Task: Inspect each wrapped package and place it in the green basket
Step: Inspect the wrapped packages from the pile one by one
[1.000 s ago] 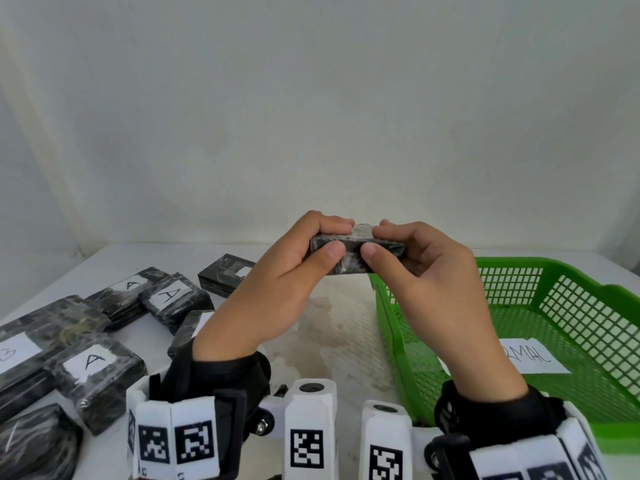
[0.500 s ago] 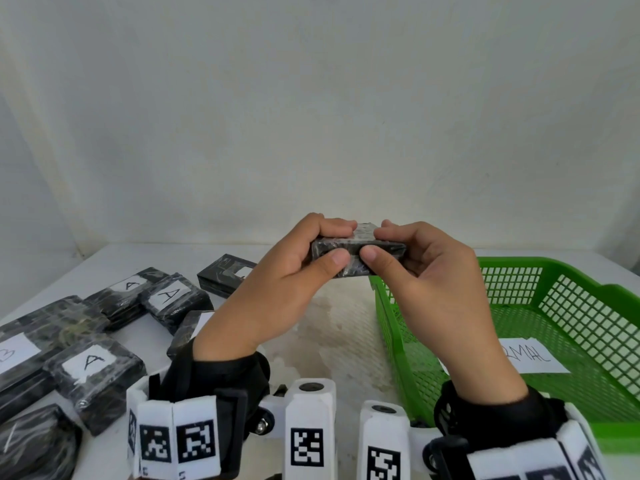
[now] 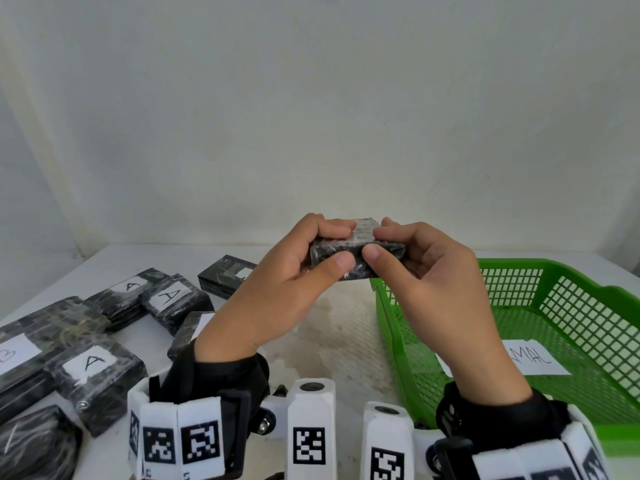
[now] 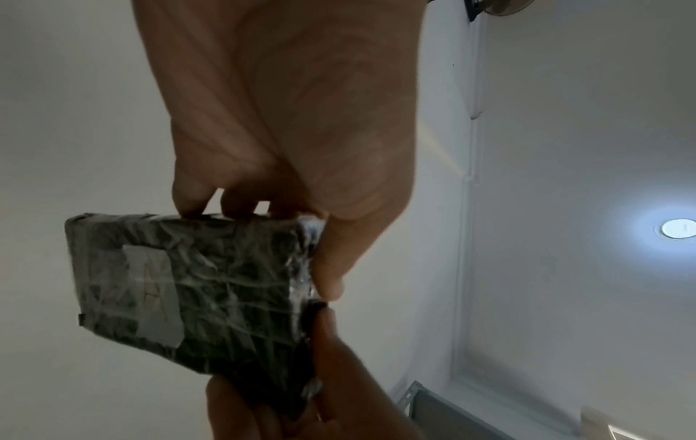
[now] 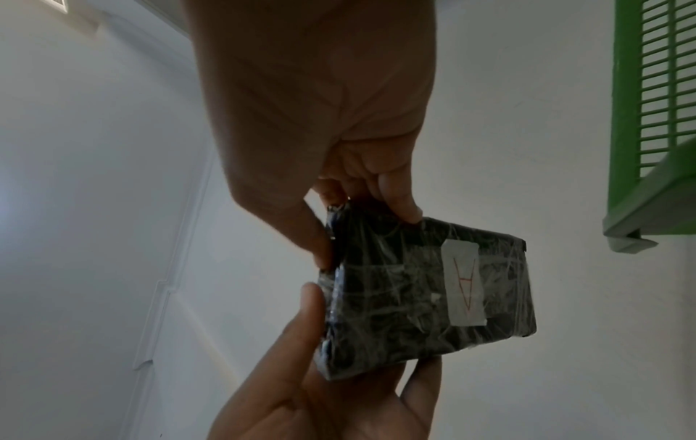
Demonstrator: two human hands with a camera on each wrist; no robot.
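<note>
Barely anything is shifting since a second ago: both hands are still pinching the small dark package wrapped in crinkled clear film (image 3: 356, 252) at frame centre, now tipped slightly so its top face is showing. Left hand (image 3: 277, 289) and right hand (image 3: 440, 289) are gripping it with thumbs near, fingers behind, left of the green plastic lattice basket (image 3: 588, 306). Only the wrist views are revealing its white label (image 5: 464, 290) marked "A".
</note>
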